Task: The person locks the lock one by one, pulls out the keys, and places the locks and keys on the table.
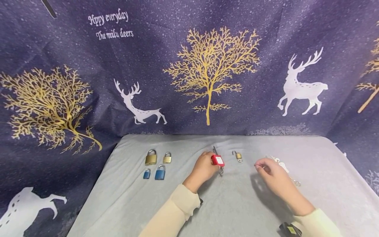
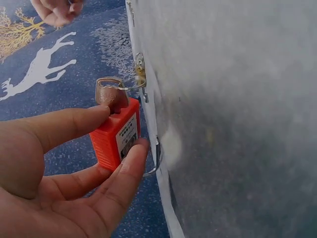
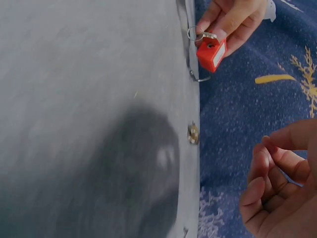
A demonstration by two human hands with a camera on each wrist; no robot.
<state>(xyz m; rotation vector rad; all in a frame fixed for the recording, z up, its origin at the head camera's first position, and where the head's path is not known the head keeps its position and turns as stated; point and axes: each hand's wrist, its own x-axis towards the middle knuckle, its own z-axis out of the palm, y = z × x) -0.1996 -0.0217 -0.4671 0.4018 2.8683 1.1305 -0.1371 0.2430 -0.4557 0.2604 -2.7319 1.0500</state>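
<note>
Clamped with the left grip on a red padlock, above the middle part of a bench spread with grey cloth. Pinching the red padlock between thumb and fingers, with a pale label turned upward in the head view. Showing also, in the left wrist view, a key sticking out of one end of the red padlock, beside the thumb and threaded on a ring. Cannot tell whether touching the cloth with the red padlock.

Holding the right grip in the air to the right, well apart from the red padlock, with loosely curled fingers and with thumb tip and forefinger tip close together. Partly hiding some silvery loose keys behind the right grip in the head view. Showing a small brass padlock on the bench between the red padlock and the right grip, with an open shackle.

Grouped apart at the left in two rows: a large brass padlock beside a smaller brass padlock, and, nearer, a small blue padlock beside a larger blue padlock. Hung behind the bench with a dark blue curtain of golden trees and white deer.
</note>
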